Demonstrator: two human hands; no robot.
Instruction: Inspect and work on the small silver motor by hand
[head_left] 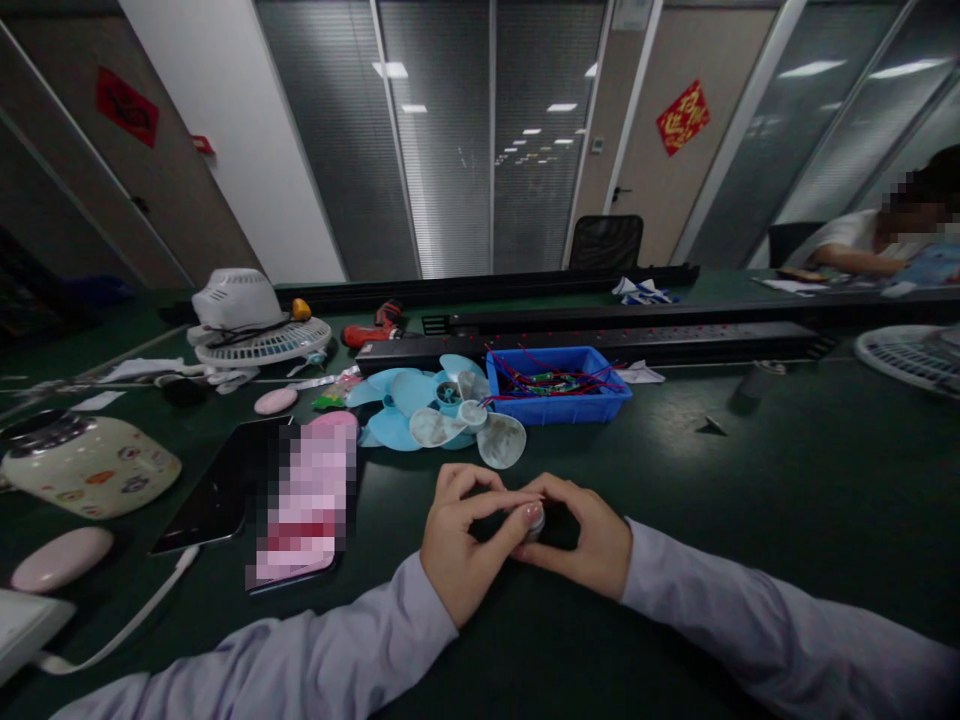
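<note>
While both forearms rest on the dark green tabletop (750, 480), the left hand (459, 545) and the right hand (581, 540) meet over a small dark part (541, 523) that sits low between them near the front edge. Fingers of both hands curl inward and pinch this part from either side; most of it is hidden, so its kind cannot be told. Just beyond the hands lie light blue fan blades (401, 405) and a translucent white fan blade (480, 430) overlapping them. A blue plastic bin (559, 385) holding red wires stands beside the blades. To the left lie a black tablet (217, 490) and a phone (304, 510), with a patterned cream pot (86, 465) further left. A white fan grille (259, 335) and a red power screwdriver (375, 325) sit further back.
</note>
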